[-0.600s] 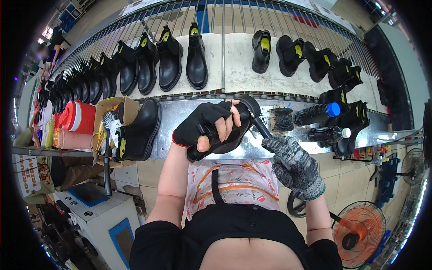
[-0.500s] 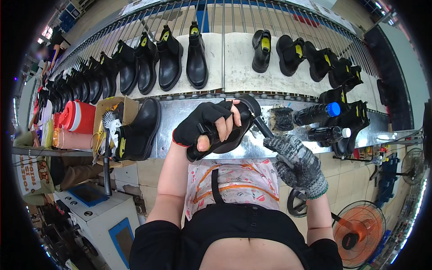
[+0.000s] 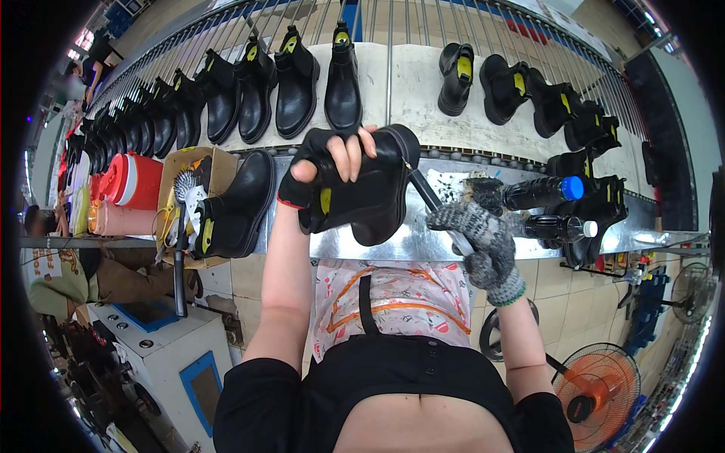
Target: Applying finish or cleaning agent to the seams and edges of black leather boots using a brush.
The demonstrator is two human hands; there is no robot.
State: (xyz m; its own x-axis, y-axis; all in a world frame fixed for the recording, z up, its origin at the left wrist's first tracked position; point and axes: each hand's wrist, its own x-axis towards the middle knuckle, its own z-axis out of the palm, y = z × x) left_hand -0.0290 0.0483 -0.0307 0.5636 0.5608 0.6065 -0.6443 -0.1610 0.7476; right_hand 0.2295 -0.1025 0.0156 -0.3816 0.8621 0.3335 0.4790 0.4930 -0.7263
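Observation:
A black ankle boot [image 3: 359, 202] is tilted on its side above the metal bench edge, its yellow-green lining showing at the opening. My left hand [image 3: 326, 162], in a black fingerless glove, is closed around the upper side of this boot. In a grey knit glove, my right hand [image 3: 482, 245] grips a slim dark-handled tool [image 3: 424, 190], possibly a brush. The tool's thin tip meets the boot along the edge of its sole; the exact working end is too small to make out.
Black boots [image 3: 297, 94] stand in rows on the white-covered rack beyond the metal bench [image 3: 438, 245]. To the right are two dark bottles, one blue-capped [image 3: 540, 193], one white-capped [image 3: 560, 228]. On the left, a cardboard box [image 3: 219, 170] holds tools beside another boot [image 3: 240, 208] and a red jug [image 3: 128, 181].
My left hand has turned the boot so more of its side and toe faces me. The tool has shifted slightly left and up with my right hand, its tip still at the sole edge.

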